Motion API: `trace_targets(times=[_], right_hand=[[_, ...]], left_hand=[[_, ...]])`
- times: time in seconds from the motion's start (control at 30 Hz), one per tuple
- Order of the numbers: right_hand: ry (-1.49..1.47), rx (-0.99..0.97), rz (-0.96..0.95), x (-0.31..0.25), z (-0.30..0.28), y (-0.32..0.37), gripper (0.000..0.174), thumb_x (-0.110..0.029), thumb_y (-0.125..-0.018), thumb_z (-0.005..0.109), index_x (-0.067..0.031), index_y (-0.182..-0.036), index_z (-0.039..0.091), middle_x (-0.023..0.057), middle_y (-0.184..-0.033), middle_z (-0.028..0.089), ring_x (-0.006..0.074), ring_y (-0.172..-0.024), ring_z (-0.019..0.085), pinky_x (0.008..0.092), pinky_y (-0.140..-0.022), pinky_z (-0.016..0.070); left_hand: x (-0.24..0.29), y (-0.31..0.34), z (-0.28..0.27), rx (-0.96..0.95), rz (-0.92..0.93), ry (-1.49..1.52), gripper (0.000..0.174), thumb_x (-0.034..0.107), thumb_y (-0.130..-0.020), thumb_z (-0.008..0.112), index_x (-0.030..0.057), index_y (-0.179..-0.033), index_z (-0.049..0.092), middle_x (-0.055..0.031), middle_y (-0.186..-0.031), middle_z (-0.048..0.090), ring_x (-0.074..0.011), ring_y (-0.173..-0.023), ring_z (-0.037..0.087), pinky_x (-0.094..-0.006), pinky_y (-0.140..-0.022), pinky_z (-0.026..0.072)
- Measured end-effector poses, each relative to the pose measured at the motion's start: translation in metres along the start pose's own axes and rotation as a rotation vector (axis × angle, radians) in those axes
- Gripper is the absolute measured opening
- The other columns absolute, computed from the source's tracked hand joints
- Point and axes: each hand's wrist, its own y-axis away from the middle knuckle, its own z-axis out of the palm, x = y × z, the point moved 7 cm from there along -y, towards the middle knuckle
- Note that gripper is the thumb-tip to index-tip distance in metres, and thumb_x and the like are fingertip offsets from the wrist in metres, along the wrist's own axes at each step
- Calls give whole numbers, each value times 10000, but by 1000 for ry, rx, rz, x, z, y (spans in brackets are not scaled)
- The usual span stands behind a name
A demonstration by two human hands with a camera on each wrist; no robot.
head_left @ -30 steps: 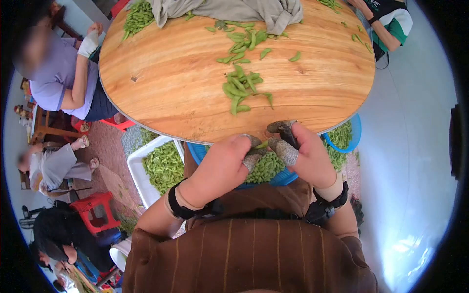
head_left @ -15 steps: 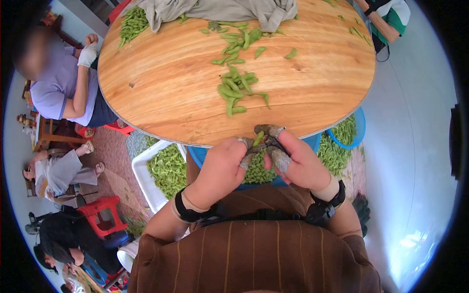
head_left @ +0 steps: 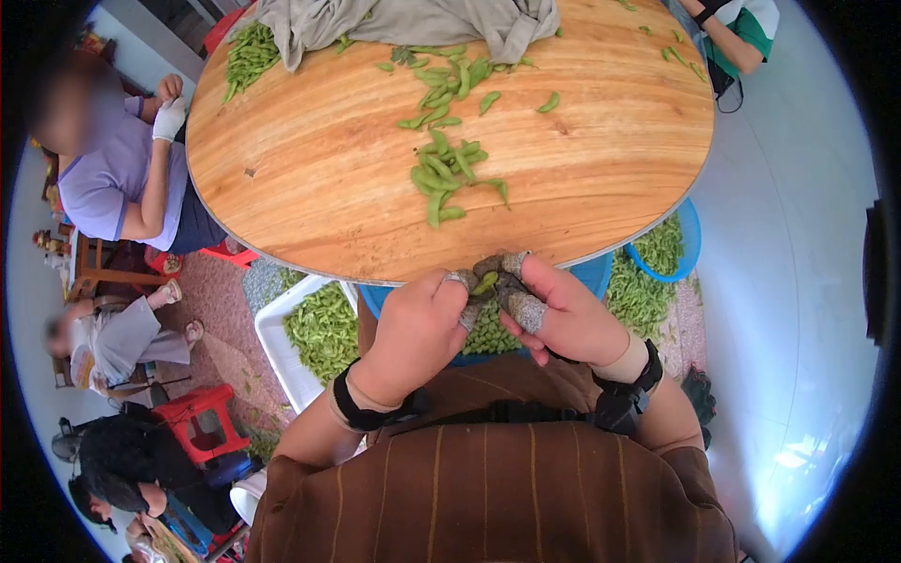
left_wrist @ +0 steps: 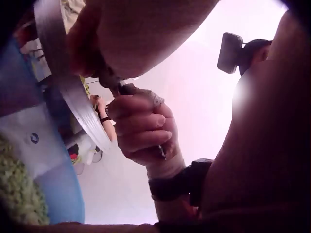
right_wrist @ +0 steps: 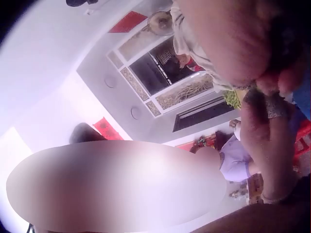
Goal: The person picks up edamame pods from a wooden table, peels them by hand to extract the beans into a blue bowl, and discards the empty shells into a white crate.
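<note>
Diagonally between hands, green pod.

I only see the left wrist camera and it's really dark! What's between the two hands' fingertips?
Observer: The head view shows a small green pod between the left hand and the right hand.
Child: I just see the table's edge. What's lying in the middle of the top?
Observer: In the head view, a loose cluster of plump green pods lies on the light-brown wooden tabletop.
</note>
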Motion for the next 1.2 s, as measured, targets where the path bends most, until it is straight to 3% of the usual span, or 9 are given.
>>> trace_targets(times=[0.1, 0.17, 0.27, 0.4, 0.47, 0.67, 0.9, 0.97, 1.2], right_hand=[[32, 42, 11, -2, -2, 1, 209, -48, -876, 401, -73, -1063, 489, -16, -694, 502, 44, -493, 448, 190, -398, 391], [15, -32, -58, -6, 0, 4, 216, -60, -886, 406, -76, -1082, 495, -14, -698, 511, 34, -491, 448, 176, -398, 391], [41, -29, -3, 0, -4, 8, 226, -74, -876, 465, -66, -1099, 507, 10, -714, 546, 80, -528, 506, 250, -437, 441], [434, 157, -323, -4, -15, 6, 334, -146, -889, 555, -37, -1200, 499, 3, -700, 522, 63, -529, 483, 236, -449, 392], [718, 323, -541, -20, -15, 9, 352, -134, -801, 646, -19, -1118, 545, 70, -703, 554, 190, -596, 569, 338, -524, 449], [1242, 390, -391, -17, -6, 11, 304, -74, -653, 665, -30, -931, 550, 163, -836, 602, 352, -764, 609, 424, -626, 501], [1222, 521, -507, -29, 1, 30, 236, -79, -635, 656, -32, -846, 563, 144, -859, 578, 334, -761, 601, 409, -603, 494], [1082, 414, -608, -23, 3, 28, 237, -84, -641, 652, -20, -849, 560, 161, -825, 569, 349, -754, 591, 420, -606, 480], [842, 88, -388, -6, -6, 14, 214, -85, -663, 633, -12, -845, 549, 204, -749, 560, 393, -738, 567, 428, -624, 466]], left_hand=[[6, 2, -3, 24, 46, -187, 101, 91, -907, 534, 6, -868, 570, -9, -709, 577, -87, -580, 535, -250, -519, 442], [-18, 16, 26, -256, -701, 1152, 115, 78, -904, 506, 13, -839, 575, -16, -683, 568, -88, -595, 544, -243, -521, 437], [-20, 16, 27, -311, -709, 1289, 139, 54, -902, 461, 19, -834, 578, -17, -665, 560, -90, -591, 543, -238, -514, 426], [-21, 18, 33, -351, -629, 1043, 149, 7, -874, 431, 15, -828, 573, -24, -666, 559, -97, -589, 547, -249, -520, 434], [-9, 14, 32, -405, -436, 884, 152, 56, -912, 438, 28, -833, 564, -13, -689, 555, -92, -595, 528, -227, -538, 423], [-10, 15, 32, -424, -491, 806, 120, 18, -845, 460, 21, -802, 572, -33, -634, 544, -110, -569, 531, -249, -523, 430], [-16, 19, 28, -336, -388, 506, 86, 16, -809, 497, 15, -790, 581, -54, -615, 563, -144, -580, 575, -274, -523, 443], [-8, 12, 23, -267, -272, 430, 74, -6, -713, 516, -13, -776, 554, -210, -711, 571, -420, -705, 561, -430, -618, 450], [5, 20, 29, -504, -237, 687, 83, -24, -740, 491, 4, -784, 556, -179, -716, 575, -357, -675, 586, -410, -606, 459]])
